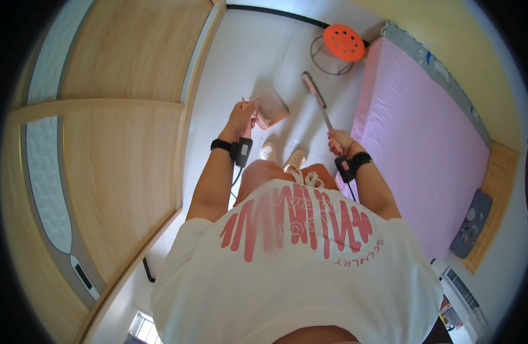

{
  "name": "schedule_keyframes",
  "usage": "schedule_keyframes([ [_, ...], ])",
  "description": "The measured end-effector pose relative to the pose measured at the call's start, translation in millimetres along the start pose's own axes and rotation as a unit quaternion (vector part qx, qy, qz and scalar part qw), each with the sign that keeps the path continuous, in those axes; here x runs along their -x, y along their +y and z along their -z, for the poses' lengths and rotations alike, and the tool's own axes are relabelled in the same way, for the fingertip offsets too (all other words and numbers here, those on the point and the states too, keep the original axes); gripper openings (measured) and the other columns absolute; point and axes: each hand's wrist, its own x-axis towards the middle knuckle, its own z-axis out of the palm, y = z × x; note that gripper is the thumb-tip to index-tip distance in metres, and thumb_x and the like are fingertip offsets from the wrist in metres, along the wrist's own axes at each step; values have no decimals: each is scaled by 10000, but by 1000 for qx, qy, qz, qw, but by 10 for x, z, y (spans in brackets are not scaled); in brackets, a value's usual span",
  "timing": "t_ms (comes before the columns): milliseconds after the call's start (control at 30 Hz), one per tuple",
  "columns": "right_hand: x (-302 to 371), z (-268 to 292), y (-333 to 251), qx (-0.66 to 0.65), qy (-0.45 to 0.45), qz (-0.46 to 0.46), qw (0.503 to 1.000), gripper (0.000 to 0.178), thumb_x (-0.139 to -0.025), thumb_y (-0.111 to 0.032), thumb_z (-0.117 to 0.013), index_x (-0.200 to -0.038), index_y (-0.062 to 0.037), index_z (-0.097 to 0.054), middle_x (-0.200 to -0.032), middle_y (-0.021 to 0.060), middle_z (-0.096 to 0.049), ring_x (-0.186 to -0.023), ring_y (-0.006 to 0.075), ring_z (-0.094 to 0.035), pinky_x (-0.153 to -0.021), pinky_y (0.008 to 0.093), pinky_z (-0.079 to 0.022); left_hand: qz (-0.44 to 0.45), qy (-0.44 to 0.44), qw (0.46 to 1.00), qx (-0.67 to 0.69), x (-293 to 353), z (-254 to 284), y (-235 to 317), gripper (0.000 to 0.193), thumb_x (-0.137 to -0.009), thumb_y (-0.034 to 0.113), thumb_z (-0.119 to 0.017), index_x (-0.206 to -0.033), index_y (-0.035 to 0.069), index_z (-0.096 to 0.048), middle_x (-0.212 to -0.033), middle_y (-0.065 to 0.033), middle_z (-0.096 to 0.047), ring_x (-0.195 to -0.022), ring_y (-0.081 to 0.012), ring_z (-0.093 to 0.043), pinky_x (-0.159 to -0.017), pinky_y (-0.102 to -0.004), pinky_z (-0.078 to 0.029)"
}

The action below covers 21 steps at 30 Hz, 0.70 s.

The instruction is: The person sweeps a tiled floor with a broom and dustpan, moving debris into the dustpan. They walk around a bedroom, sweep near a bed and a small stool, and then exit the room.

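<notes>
My left hand [241,118] is closed round the pink handle of a dustpan [272,109], whose pan looks partly see-through. The pan lies ahead of my feet, to the left of the middle. On the other side, my right hand [340,141] grips the end of a broom [314,89]. Its grey pole runs forward and a little left to a pink head with dark bristles, low over the tiles. Whether the bristles touch the floor I cannot tell. Pan and broom head are apart.
Pale floor tiles [235,60] stretch ahead. An orange round stool [344,43] with metal legs stands far right, near the wall. A bed with a pink sheet [416,143] borders the right side; wooden sliding wardrobe doors [126,143] line the left. Beige clogs [296,159] are on my feet.
</notes>
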Motion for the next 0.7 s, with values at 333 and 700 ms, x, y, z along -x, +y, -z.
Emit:
schedule_keyframes([
  [333, 664, -63, -365, 26, -13, 35, 999, 173, -832, -269, -534, -884, -110, -490, -558, 15, -467, -372, 76, -398, -277, 192, -240, -187, 171, 839, -482, -382, 147, 3, 802, -698, 389, -701, -1281, -25, -335, -1250, -261, -432, -1024, -374, -544, -816, -451, -467],
  [700, 1018, 1265, -1146, -191, -114, 35, 974, 217, -860, -233, -526, -1046, -191, -422, -651, 38, -465, -411, 50, -371, -286, 146, -258, -221, 24, 766, -603, -490, -1467, 1422, 524, -758, 434, -604, -1135, 70, -571, -1258, -202, -478, -1157, -338, -461, -967, -400, -368],
])
